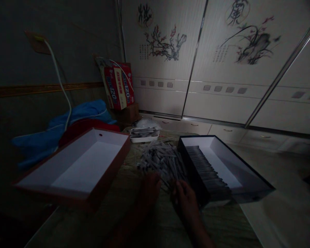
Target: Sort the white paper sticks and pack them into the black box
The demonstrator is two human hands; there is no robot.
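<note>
In the dim light, a heap of slim pens (pixel 161 156), pale and dark-tipped, lies on the table in front of me. My left hand (pixel 150 188) is closed at the near edge of the heap, its fingertips at one end of a thin dark pen (pixel 165 181). The other end of that pen reaches my right hand (pixel 185 197), whose fingers are curled in a pinch. Right of the heap, a black box (pixel 193 175) with a white inside holds a close row of pens (pixel 208 168) along its left side. Shadow hides the undersides of both hands.
On the left stands a red-brown box (pixel 108 168) with a white inside. Behind the heap are a white tray (pixel 144 139) of pens and a clear plastic bag (pixel 146 123). Blue cloth (pixel 85 112), a red carton (pixel 119 86) and sliding cabinet doors (pixel 160 72) are farther back.
</note>
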